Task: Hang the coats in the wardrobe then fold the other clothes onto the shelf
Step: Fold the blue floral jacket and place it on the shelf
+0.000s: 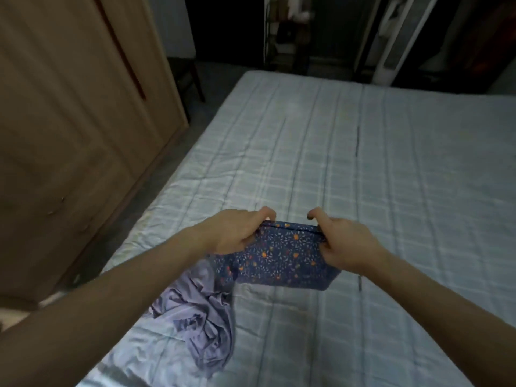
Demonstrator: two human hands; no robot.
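Pinching the far edge of the folded dark-blue floral cotton garment (282,255) with the left hand (237,233) and right hand (343,241), held above the pale checked bed (363,163), keep corners level so the next fold lands square beside the crumpled lilac garment (201,311).

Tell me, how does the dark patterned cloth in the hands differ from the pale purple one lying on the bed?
The patterned cloth is dark blue with orange and white specks; the lavender garment is plain. The patterned cloth is folded into a neat rectangle, the lavender garment lies crumpled. The left hand and right hand grip the patterned cloth's top corners; nothing holds the lavender garment. Both are over the checked bed.
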